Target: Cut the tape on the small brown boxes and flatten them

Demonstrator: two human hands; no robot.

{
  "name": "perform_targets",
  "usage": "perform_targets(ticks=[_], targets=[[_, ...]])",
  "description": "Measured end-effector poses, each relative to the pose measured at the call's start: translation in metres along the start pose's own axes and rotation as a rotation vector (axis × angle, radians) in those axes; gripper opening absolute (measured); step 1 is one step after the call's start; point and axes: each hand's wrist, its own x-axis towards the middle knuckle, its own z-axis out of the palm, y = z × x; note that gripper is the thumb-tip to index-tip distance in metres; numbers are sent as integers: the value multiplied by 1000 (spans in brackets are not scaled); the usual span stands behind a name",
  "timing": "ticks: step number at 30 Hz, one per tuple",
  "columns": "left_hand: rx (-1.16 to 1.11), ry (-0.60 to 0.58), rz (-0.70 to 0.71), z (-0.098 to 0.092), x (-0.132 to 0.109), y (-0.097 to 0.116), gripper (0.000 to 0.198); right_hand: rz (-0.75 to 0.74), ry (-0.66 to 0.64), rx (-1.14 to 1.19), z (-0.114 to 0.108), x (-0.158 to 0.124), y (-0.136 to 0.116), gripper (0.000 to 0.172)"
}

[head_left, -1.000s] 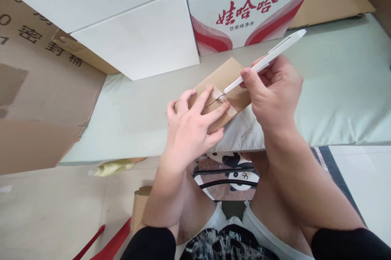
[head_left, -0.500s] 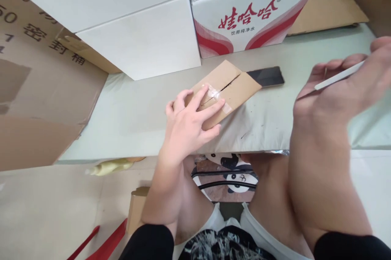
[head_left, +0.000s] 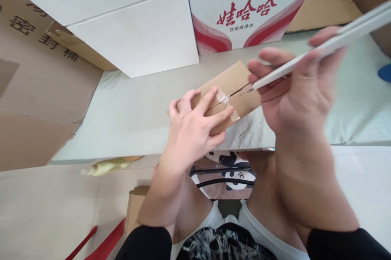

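1 o'clock: white carton (head_left: 241, 15), brand name 娃哈哈 in large red brush-style characters, small ® at its end; beneath, smaller dark line, 饮用纯净水 (purified drinking water). Between 9 and 10 o'clock: big brown box (head_left: 51, 80), dark printed 密封桶 (sealed bucket) slanting down rightward; marks above partly hidden or cut off, unreadable.

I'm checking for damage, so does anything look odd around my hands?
Yes: on the small cardboard box under the left hand, the clear tape looks crumpled across the seam, which gapes dark and uneven beside it.
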Motion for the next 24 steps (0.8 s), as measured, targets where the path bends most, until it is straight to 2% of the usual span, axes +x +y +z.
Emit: perform_targets(ticks=[3,9,14,20,24], targets=[[0,6,4,0,-1,1,45,92,-92,-24,8,-8,11,38],[4,3,17,-1,-2,4,46,144,-82,-52,14,-13,27,47],[0,6,14,-1,-2,4,47,129,-62,-57,15,-13,31,46],[5,-2,0,1,-1,3,47,85,-100,-121,18,-21,34,40],[3,0,-6,1,0,2,47,-11,4,-67,24,-21,43,31]])
